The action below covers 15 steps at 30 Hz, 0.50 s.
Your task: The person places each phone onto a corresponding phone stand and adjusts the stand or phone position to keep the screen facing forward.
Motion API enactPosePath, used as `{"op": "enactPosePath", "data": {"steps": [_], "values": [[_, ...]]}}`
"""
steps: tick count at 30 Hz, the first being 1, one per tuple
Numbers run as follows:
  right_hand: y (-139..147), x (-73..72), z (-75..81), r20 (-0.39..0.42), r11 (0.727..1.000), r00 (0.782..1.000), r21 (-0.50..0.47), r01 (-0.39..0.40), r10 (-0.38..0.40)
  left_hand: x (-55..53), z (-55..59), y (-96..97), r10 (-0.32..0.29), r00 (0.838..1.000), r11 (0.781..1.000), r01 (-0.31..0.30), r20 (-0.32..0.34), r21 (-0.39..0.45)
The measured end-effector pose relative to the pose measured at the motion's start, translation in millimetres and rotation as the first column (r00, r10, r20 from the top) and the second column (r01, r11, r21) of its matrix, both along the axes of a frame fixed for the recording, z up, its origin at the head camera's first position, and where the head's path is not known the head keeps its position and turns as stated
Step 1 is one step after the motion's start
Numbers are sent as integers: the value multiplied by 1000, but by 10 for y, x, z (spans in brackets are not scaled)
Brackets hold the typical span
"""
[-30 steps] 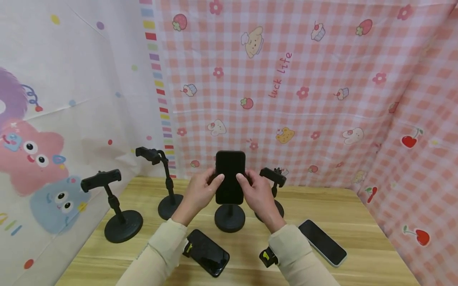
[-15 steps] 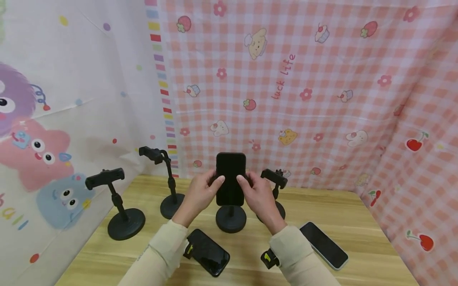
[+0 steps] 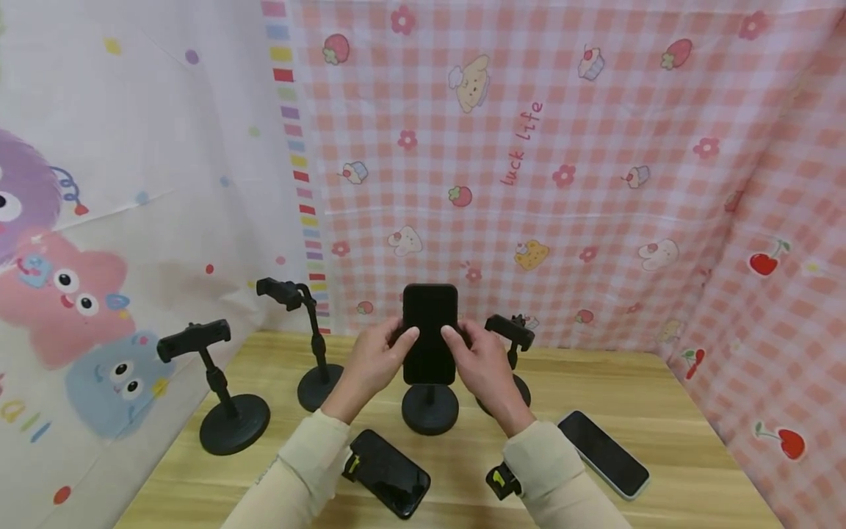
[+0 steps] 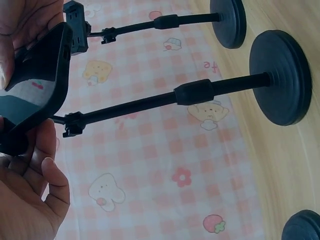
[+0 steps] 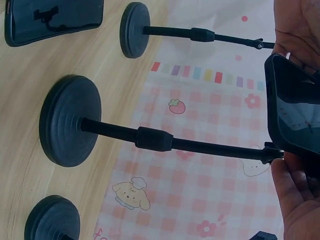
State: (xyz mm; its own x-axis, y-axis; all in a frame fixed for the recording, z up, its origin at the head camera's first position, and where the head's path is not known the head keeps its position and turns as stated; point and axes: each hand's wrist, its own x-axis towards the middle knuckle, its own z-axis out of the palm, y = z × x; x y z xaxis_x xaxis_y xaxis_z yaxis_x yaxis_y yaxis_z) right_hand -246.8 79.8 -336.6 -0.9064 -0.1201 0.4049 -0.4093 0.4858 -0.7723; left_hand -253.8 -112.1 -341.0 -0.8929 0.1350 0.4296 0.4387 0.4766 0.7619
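A black smartphone (image 3: 429, 353) stands upright at the top of a black phone stand, whose round base (image 3: 430, 410) rests on the table. My left hand (image 3: 375, 360) grips the phone's left side, thumb on the screen and fingers behind. On the opposite side my right hand (image 3: 485, 364) grips it the same way. In the left wrist view the stand's pole (image 4: 145, 103) runs up to the back of the phone (image 4: 47, 75). The right wrist view shows the phone's lower end (image 5: 295, 110) beside that pole (image 5: 210, 147). The stand's clamp is mostly hidden behind phone and hands.
Two more phone stands stand at left, one nearer (image 3: 234, 424) and one farther back (image 3: 319, 386); another stand (image 3: 510, 330) is behind my right hand. A black phone (image 3: 390, 472) lies near my left sleeve, a light-edged phone (image 3: 604, 454) to the right. Printed cloth (image 3: 595, 110) hangs behind.
Both hands keep their grip on the phone at the stand. The head view shifts slightly; phone, hands and stands otherwise look unchanged.
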Motion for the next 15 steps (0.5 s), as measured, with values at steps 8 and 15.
{"op": "enactPosePath", "data": {"steps": [8, 15], "values": [[-10, 0, 9, -3, 1000, 1000, -3, 9, -9, -31, -3, -4, -13, 1000, 1000, 13, -1, 9], [-39, -30, 9, 3, 999, 1000, -42, 29, -29, -87, -7, 3, -23, 1000, 999, 23, 2, 41]]}}
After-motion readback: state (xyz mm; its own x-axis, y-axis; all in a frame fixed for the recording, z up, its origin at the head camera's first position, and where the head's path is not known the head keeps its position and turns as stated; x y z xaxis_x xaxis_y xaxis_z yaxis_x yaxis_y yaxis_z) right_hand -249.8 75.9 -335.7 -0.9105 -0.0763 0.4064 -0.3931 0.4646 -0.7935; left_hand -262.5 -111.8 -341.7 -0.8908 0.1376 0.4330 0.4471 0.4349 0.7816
